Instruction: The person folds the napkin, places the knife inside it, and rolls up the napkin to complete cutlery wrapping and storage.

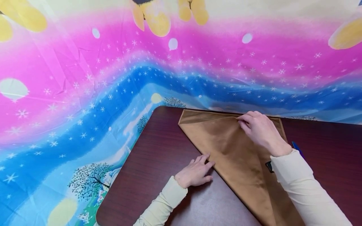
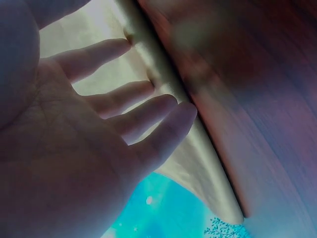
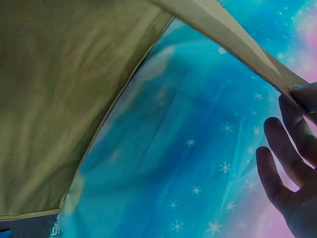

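A brown cloth (image 1: 226, 150) with stitched edges lies folded over diagonally on a dark wooden table. Near the table's far edge, my right hand (image 1: 261, 130) pinches an edge of the upper layer between thumb and forefinger. That edge is raised off the layer below; in the right wrist view the other fingers (image 3: 282, 153) stand apart from the cloth. Lower down, my left hand (image 1: 195, 171) rests with spread fingers at the slanting fold. The left wrist view shows its fingertips (image 2: 151, 87) touching the cloth along this folded edge.
The dark red-brown table (image 1: 152, 153) has a rounded corner at far left. Behind it hangs a pink and blue backdrop (image 1: 198, 56) with snowflakes. A small black object (image 1: 269, 167) and a blue one (image 1: 297, 149) are partly hidden by the right sleeve (image 1: 297, 171).
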A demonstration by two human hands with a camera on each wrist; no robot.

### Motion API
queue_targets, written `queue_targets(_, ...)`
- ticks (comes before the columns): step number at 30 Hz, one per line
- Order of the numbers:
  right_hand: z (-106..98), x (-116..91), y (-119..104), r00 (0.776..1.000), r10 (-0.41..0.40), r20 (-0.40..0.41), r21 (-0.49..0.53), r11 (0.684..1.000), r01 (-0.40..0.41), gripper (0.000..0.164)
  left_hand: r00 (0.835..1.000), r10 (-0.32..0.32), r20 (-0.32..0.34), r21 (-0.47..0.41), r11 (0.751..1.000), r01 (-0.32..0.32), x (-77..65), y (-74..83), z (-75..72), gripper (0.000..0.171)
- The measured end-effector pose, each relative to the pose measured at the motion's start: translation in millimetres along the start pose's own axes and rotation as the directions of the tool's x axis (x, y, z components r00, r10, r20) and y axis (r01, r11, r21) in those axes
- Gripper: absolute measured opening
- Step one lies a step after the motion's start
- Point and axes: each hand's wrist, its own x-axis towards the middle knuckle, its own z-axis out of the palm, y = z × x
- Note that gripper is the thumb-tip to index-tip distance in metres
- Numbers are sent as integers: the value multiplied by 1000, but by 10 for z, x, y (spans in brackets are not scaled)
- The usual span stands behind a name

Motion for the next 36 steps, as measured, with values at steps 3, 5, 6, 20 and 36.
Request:
queue_targets(3, -8, -3, 24, 999, 34, 19, 26, 999, -34, 22, 1000, 8, -2, 13, 1000, -8, 10, 5, 6, 57)
queue_targets(5, -8, -7, 40, 997, 68, 32, 38, 997, -70, 25, 1000, 13, 0, 19, 1000, -13, 16, 7, 12, 58)
queue_targets(6, -10, -10, 47, 996, 85, 38, 42, 995, -87, 27, 1000, 14, 2, 21, 1000, -14, 21, 7, 15, 58)
queue_targets(20, -28, -71, 173, 986, 163, 35, 50, 985, -164, 9, 999, 27, 20, 69, 997, -28, 109, 78, 27, 57)
queue_targets(36, -93, -83, 241, 993, 115, 27, -1, 993, -115, 24, 999, 28, 35, 75, 997, -31, 198, 119, 32, 59)
